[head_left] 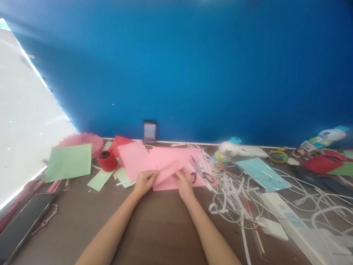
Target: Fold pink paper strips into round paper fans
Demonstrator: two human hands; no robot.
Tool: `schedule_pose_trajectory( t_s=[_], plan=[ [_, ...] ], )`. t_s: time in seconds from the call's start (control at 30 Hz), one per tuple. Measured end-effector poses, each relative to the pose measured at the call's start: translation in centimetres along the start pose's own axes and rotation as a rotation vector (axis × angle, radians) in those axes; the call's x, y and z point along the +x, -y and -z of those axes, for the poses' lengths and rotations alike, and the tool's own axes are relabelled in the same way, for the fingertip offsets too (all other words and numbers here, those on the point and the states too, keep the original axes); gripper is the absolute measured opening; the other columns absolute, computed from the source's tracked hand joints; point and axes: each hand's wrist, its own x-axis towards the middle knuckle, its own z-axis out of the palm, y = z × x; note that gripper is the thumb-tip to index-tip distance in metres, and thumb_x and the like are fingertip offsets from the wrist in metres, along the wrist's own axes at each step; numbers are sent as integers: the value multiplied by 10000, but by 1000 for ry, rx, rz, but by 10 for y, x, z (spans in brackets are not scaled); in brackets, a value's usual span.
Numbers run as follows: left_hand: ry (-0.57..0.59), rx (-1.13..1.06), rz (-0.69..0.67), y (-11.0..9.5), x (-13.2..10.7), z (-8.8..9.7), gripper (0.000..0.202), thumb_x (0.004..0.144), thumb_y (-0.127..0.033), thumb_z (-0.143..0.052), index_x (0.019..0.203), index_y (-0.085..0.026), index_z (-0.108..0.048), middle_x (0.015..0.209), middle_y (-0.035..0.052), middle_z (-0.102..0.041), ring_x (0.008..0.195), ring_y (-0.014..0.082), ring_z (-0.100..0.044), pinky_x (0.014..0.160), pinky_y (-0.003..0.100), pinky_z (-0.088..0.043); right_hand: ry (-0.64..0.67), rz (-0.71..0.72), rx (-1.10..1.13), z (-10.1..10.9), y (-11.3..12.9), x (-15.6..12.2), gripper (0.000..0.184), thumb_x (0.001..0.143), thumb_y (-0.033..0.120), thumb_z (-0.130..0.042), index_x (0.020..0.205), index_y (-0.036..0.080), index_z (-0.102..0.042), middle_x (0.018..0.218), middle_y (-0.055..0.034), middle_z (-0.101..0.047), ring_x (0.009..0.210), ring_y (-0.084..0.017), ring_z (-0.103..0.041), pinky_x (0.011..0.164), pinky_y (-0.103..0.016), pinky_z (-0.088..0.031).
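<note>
Between my two hands is a folded piece of pink paper [167, 173], slightly lifted above larger pink sheets [176, 152] on the table. My left hand [145, 182] pinches its left end between thumb and fingers. At the right end, my right hand [184, 181] grips the paper the same way. A pair of scissors with dark handles [202, 173] lies on the pink sheets just right of my right hand. Another pink sheet [135, 158] and a red roll [107, 161] lie to the left of the paper.
Green sheets [68, 162] and a pink paper fan [79, 140] lie left; a phone [23, 224] is nearer. A small device [150, 131] leans on the blue wall. Right are a bottle [227, 151], tangled white cables [234, 206], a blue packet [263, 173] and a power strip [286, 213].
</note>
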Motion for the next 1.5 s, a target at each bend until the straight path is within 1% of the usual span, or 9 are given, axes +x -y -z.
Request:
schedule_pose_trajectory(
  t_s=[0.23,0.3,0.53,0.87,0.97,1.13,1.27,1.43,1.5],
  plan=[
    [74,-53,-32,4,4,2,310,815,-349,-434,779,-156,-674,701,49,-640,642,142,-552,598,233,-407,16,-19,26,4,-1,4,180,599,249,-699,723,190,-583,721,25,-577,680,-102,-541,658,-242,-460],
    [84,-76,-22,4,4,2,306,812,-352,-442,781,-158,-677,705,49,-645,648,145,-558,594,234,-409,26,-33,54,5,0,5,172,603,248,-697,729,186,-596,728,17,-575,673,-104,-540,659,-248,-463],
    [1,-100,23,10,5,2,286,785,-356,-488,776,-147,-682,706,56,-646,662,155,-561,604,241,-412,-50,-26,-17,7,1,8,192,588,283,-714,696,170,-604,676,24,-548,614,-82,-516,617,-230,-459],
    [23,-102,55,6,6,4,300,789,-361,-473,757,-147,-681,689,45,-643,649,152,-553,597,238,-407,-45,-36,-75,7,1,9,209,582,318,-711,688,171,-606,622,30,-544,564,-81,-509,563,-223,-444],
    [63,-154,94,7,6,5,313,778,-384,-481,756,-143,-681,725,48,-659,688,170,-570,621,251,-429,-45,-23,-102,8,2,9,215,579,326,-710,675,167,-602,618,26,-548,547,-79,-503,550,-221,-437],
    [134,-289,204,10,6,7,314,743,-404,-523,817,-144,-683,896,66,-676,837,222,-594,723,293,-456,-74,16,-156,9,1,9,236,562,320,-718,688,160,-597,614,21,-563,531,-79,-503,532,-215,-424],
    [133,-250,241,8,7,6,313,737,-403,-525,839,-146,-672,883,69,-677,812,208,-601,701,285,-466,-114,68,-240,10,-2,9,245,574,324,-709,703,156,-585,576,29,-556,523,-80,-500,538,-213,-414],
    [188,-140,168,4,7,5,321,780,-385,-453,774,-136,-655,813,61,-672,747,185,-584,646,260,-445,-124,102,-272,10,0,7,262,589,326,-694,754,154,-586,569,32,-548,521,-85,-494,538,-220,-409],
    [189,-89,119,4,6,5,325,795,-371,-425,763,-136,-647,768,52,-663,709,172,-568,622,251,-427,-118,134,-284,7,4,5,277,593,317,-690,797,158,-591,616,18,-570,563,-100,-516,557,-230,-422]
  ],
)
